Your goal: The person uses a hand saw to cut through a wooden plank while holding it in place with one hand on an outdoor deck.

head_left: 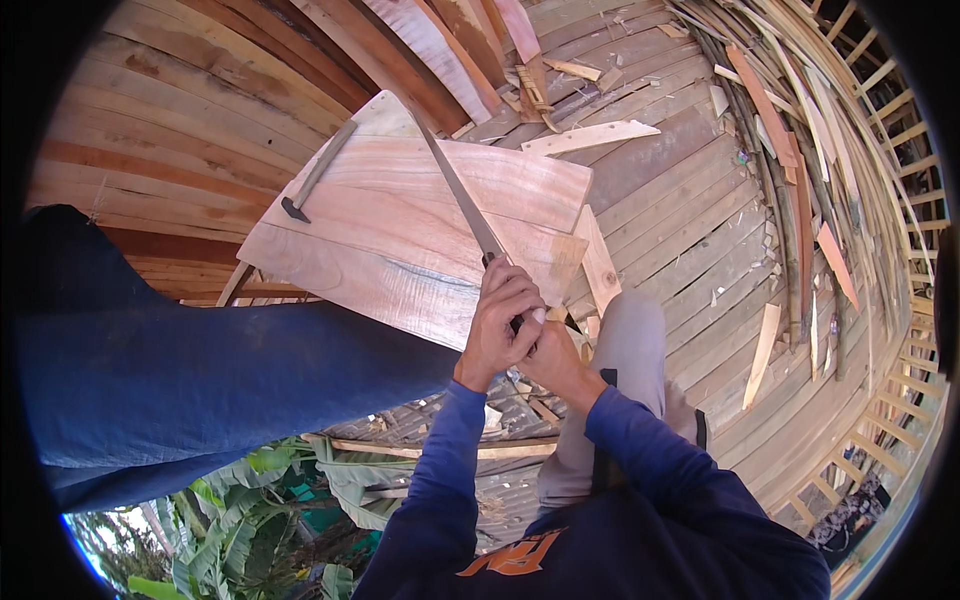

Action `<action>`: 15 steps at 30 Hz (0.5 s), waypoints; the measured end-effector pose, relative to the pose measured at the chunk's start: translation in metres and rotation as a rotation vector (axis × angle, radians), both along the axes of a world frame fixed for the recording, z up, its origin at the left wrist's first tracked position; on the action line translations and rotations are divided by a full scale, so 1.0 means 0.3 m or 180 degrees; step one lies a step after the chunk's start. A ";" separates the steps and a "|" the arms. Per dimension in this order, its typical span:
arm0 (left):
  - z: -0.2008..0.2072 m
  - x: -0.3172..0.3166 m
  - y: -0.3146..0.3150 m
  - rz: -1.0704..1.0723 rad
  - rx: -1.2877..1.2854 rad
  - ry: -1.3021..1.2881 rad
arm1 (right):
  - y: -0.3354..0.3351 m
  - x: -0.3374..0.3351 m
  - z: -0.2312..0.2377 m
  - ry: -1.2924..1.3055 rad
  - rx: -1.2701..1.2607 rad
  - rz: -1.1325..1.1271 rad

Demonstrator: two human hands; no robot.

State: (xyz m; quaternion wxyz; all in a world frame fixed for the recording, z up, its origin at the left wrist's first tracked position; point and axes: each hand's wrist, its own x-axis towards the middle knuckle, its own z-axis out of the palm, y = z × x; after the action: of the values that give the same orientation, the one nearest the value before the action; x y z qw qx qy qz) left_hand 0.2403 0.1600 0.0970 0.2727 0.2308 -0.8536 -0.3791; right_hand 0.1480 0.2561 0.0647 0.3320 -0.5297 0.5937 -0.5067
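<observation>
Both of my hands are wrapped around the dark handle of a long, straight, tapering blade (pixel 462 195), which looks like a handsaw; its teeth do not show. My left hand (pixel 497 320) is closed around the handle, and my right hand (pixel 552 355) is closed against it from the right, fingers partly hidden. The blade points away from me over a wide panel of pale reddish boards (pixel 400 245), reaching its far corner. On the panel's left side lies a hammer (pixel 322 168) with a wooden handle and dark head.
Dark blue cloth (pixel 240 370), apparently another person's trouser leg, stretches in beside the panel. My grey-trousered knee (pixel 632 335) is at the right. Offcuts, including a pale board piece (pixel 590 138), litter the plank floor (pixel 690 240). Wood strips (pixel 800 130) pile along a slatted railing (pixel 895 425).
</observation>
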 end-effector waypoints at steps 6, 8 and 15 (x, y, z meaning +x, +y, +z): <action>-0.079 0.003 0.098 0.0920 0.0494 0.0435 | -0.012 -0.004 0.001 -0.0367 0.0443 0.0018; -0.085 -0.012 0.162 0.1124 0.1031 0.0859 | -0.012 -0.023 -0.016 -0.0300 0.0425 0.0246; -0.084 -0.007 0.167 0.1156 0.1564 0.1186 | -0.034 -0.021 0.014 -0.0411 0.0669 0.0340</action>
State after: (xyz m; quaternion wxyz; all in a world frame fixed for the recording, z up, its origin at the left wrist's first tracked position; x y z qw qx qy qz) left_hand 0.2382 0.2102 0.0719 0.4230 0.3644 -0.6177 -0.5539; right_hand 0.1416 0.2460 0.0689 0.4497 -0.4891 0.5919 -0.4563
